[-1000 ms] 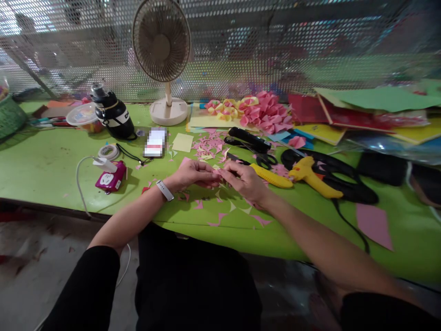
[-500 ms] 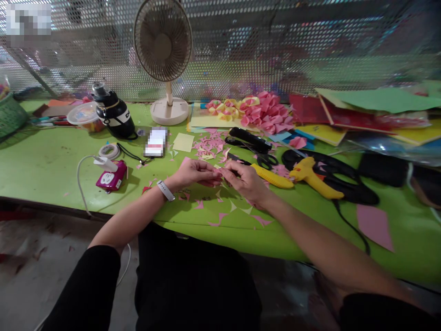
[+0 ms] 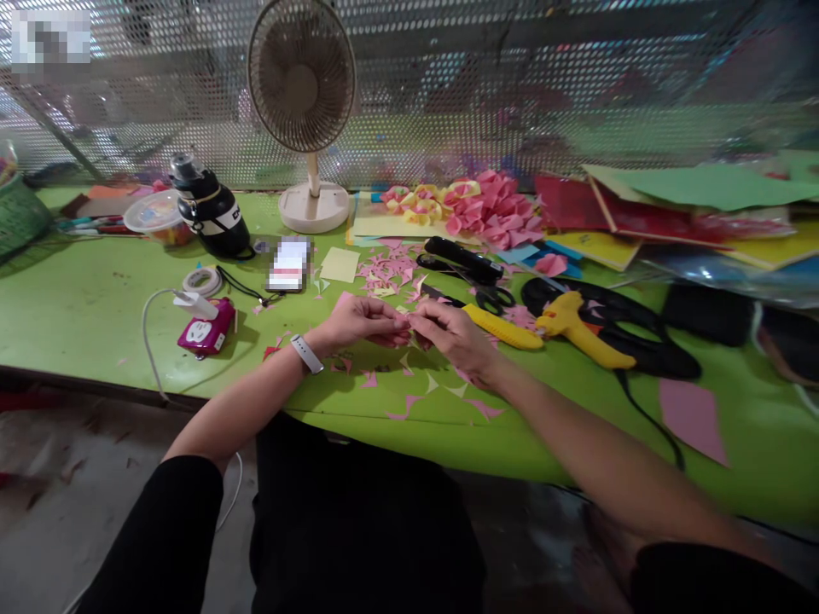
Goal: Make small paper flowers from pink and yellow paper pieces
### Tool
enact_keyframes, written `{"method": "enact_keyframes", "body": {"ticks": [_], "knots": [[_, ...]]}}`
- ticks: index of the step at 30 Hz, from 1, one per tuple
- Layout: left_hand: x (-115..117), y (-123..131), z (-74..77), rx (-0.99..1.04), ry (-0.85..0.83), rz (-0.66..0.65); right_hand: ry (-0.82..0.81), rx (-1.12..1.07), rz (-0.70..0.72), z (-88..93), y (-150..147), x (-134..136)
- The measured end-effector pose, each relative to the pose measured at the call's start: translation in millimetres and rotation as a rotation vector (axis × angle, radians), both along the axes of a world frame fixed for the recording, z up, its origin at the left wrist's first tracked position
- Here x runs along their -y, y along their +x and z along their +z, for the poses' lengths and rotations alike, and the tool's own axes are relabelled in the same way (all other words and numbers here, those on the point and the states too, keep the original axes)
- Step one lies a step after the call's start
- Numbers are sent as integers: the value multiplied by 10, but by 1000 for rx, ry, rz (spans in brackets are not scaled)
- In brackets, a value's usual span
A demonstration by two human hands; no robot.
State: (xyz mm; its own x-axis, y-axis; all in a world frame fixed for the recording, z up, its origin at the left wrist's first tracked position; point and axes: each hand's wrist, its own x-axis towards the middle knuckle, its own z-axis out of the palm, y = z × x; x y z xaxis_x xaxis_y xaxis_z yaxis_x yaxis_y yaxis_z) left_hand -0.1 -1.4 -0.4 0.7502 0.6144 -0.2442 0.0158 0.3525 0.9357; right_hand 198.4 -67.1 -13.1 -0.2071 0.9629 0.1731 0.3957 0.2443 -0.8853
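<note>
Over the scrap-strewn green table (image 3: 358, 418), my left hand (image 3: 362, 322) and my right hand (image 3: 451, 337) meet fingertip to fingertip. Both are closed in a pinch around a small piece of pink paper (image 3: 405, 316), mostly covered by the fingers, so its shape is unclear. Pink and cream paper scraps (image 3: 409, 402) lie beneath and in front of the hands. Just beyond my right hand rest a yellow-handled cutter (image 3: 505, 327) and black scissors (image 3: 494, 298). A black stapler (image 3: 464, 258) lies behind them.
Pink paper petals (image 3: 496, 209) are heaped at the back beside yellow-and-pink paper flowers (image 3: 419, 205). A yellow glue gun (image 3: 585, 331) lies to the right, its cord trailing forward. A fan (image 3: 313, 209), black bottle (image 3: 214, 213), phone (image 3: 290, 264) and pink power adapter (image 3: 208, 328) stand or lie leftward.
My fingertips have shifted very slightly around the small pink paper, still pressed together. The view has moved a touch; nothing else on the table differs.
</note>
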Motion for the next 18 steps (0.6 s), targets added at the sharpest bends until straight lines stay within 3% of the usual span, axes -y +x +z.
{"method": "enact_keyframes", "body": {"ticks": [10,18], "knots": [[-18,-30,-32,-63,56,-109,61,18,3,83,-55,25],[-16,-39,26,-53,131,-70,104,32,-17,88,-55,8]]}}
